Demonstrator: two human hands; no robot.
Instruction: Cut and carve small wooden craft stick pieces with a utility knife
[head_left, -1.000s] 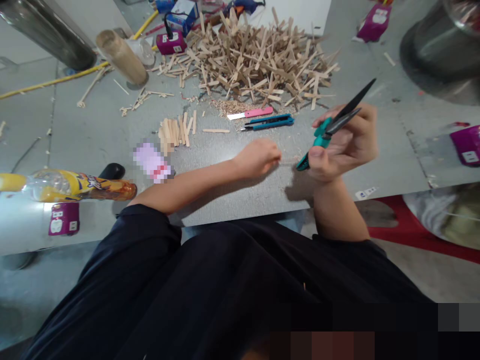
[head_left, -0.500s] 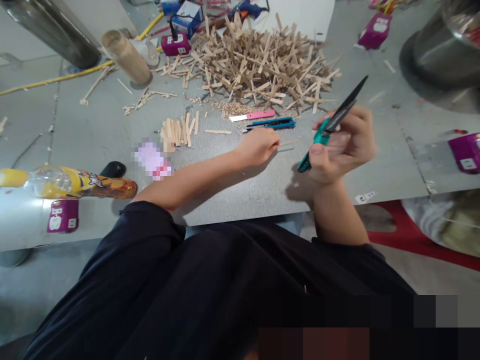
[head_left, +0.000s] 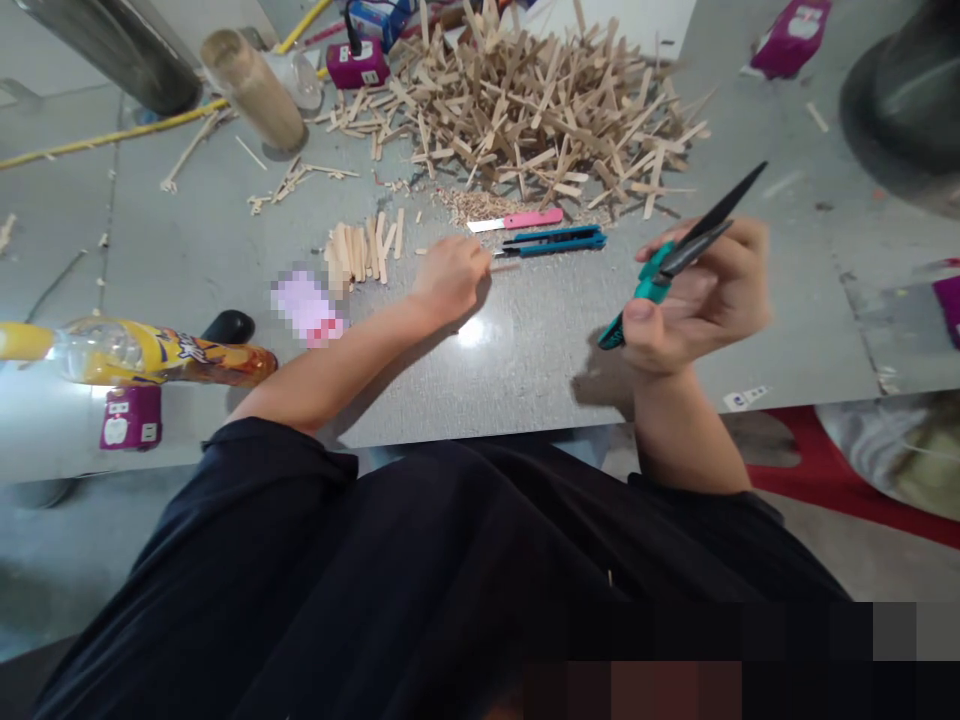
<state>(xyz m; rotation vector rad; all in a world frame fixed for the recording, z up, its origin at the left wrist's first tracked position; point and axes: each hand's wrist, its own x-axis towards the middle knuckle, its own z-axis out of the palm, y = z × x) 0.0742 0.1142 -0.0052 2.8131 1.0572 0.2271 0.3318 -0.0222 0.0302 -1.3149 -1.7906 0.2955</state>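
Note:
My left hand (head_left: pixel 454 275) is closed low over the table, and a thin wooden stick (head_left: pixel 507 267) pokes out of its fingers to the right. A row of flat wooden sticks (head_left: pixel 361 252) lies just left of it. In my right hand (head_left: pixel 694 305), raised over the table, is a pair of scissors (head_left: pixel 654 276) with teal handles and dark blades pointing up and right. Beyond the left hand lie a pink-handled knife (head_left: pixel 532 219) and a blue cutter (head_left: pixel 562 240).
A large heap of wooden sticks (head_left: pixel 540 110) fills the far middle, with shavings in front. At left stand a tan cylinder (head_left: pixel 255 90) and a dark one (head_left: pixel 120 55); a yellow-labelled bottle (head_left: pixel 157 350) lies near the left edge. Purple blocks (head_left: pixel 131 417) sit around the table.
My left hand has moved left with the stick, from in front of the blue cutter towards the row of sticks. The scissors remain in my right hand, and the view has shifted slightly.

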